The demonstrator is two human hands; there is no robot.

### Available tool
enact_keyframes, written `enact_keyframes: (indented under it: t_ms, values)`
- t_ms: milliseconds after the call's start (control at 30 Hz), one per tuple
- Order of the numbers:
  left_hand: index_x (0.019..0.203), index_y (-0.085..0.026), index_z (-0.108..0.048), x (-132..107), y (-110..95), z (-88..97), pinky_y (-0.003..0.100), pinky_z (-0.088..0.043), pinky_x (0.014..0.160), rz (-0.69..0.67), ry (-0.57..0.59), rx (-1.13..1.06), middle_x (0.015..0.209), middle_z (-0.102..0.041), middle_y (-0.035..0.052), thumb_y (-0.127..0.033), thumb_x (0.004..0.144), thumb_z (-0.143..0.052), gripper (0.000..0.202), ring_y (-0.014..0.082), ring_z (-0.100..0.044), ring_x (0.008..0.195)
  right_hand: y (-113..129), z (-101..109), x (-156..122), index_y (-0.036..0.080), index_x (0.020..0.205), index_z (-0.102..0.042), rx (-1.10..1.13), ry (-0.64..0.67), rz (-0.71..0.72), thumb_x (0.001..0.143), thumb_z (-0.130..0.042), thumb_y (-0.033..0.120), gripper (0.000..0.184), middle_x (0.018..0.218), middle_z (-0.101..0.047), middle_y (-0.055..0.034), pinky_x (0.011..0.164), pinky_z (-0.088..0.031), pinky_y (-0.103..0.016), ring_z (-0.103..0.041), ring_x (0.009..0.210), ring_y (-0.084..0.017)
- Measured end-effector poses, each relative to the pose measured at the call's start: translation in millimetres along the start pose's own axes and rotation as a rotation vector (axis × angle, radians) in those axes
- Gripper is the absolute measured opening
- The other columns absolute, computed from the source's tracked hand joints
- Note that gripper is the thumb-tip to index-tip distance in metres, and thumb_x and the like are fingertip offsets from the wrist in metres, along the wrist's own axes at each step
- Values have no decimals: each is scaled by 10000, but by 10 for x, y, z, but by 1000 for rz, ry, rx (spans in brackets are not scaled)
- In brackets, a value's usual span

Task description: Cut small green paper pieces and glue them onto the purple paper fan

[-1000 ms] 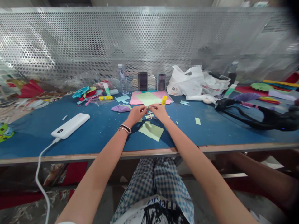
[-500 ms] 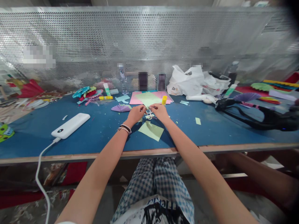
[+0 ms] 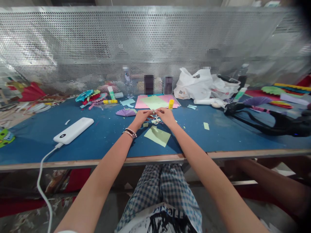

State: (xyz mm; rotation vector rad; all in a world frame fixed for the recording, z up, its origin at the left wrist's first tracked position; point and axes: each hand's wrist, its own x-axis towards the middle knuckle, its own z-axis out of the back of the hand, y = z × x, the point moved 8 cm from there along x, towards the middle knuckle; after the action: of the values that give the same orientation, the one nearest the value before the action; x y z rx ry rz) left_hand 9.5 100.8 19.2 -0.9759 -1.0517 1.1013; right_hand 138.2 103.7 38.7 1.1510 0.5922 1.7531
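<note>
My left hand [image 3: 141,117] and my right hand [image 3: 166,116] meet over the blue tabletop [image 3: 102,136], fingers pinched together on a small pale piece of paper [image 3: 153,112] between them. Scissors with white handles [image 3: 155,120] lie just under the hands. A light green paper square [image 3: 157,136] rests on the table in front of my wrists. A yellow glue stick [image 3: 170,104] stands just beyond my right hand, beside pink and green sheets [image 3: 155,101]. A purple folded paper fan [image 3: 125,112] lies left of my left hand.
A white power bank [image 3: 73,130] with a cable lies at the left. Colourful paper craft pieces [image 3: 91,96] sit at the back left, white plastic bags [image 3: 199,84] at the back right, and a black strap and bag [image 3: 267,119] at the right. A perforated metal screen [image 3: 155,45] closes off the back.
My hands have shifted slightly, staying pinched on the small paper piece; nothing else on the table has moved.
</note>
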Motion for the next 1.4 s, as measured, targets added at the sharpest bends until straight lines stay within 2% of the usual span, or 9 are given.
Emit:
enact_keyframes:
  t_ms: [100, 200, 367, 500, 667, 1133, 1400]
  values:
    - [906, -172, -655, -10, 46, 48, 213, -407, 571, 60, -23, -66, 936, -672, 68, -492, 706, -533, 397, 171, -628, 804, 121, 34, -25, 158, 857, -583, -5, -58, 146, 733, -524, 226, 153, 830, -600, -33, 666, -442, -257, -552, 726, -137]
    - [914, -189, -639, -7, 97, 105, 223, -420, 619, 114, -40, -94, 1001, -660, 69, -487, 710, -525, 378, 170, -617, 857, 268, 48, -72, 176, 937, -563, -59, -78, 315, 703, -521, 142, 240, 925, -530, -46, 712, -448, -259, -530, 804, -140]
    - [840, -210, -646, 7, 128, 101, 229, -419, 633, 151, -16, -73, 991, -663, 57, -457, 708, -535, 301, 169, -622, 843, 322, 20, -98, 203, 880, -598, -133, -40, 395, 745, -537, 164, 153, 896, -500, -39, 765, -442, -280, -511, 828, -148]
    - [811, -201, -649, -8, 122, 33, 228, -422, 625, 166, 41, -59, 958, -669, 53, -434, 719, -527, 279, 163, -626, 815, 275, 10, -74, 199, 862, -584, -124, -34, 395, 763, -531, 166, 117, 896, -498, -37, 757, -449, -282, -512, 832, -149]
    - [854, -194, -644, -7, 131, -13, 204, -414, 593, 168, 103, -71, 1011, -652, 57, -413, 728, -513, 284, 152, -623, 821, 191, 12, -34, 192, 829, -581, -125, -37, 349, 753, -529, 146, 103, 879, -500, -31, 746, -442, -282, -517, 803, -144]
    - [859, -192, -665, -27, 96, -40, 211, -420, 611, 156, 131, -118, 1017, -654, 70, -406, 707, -543, 290, 155, -624, 832, 173, 29, -39, 178, 872, -537, -121, -52, 316, 752, -511, 152, 125, 856, -522, -33, 730, -421, -275, -508, 772, -144]
    - [892, -193, -653, -26, 148, -71, 205, -416, 586, 204, 177, -201, 1078, -630, 72, -408, 707, -553, 301, 161, -618, 853, 219, 59, -46, 180, 801, -578, -117, -60, 318, 749, -513, 142, 91, 836, -521, -32, 718, -419, -263, -508, 760, -141]
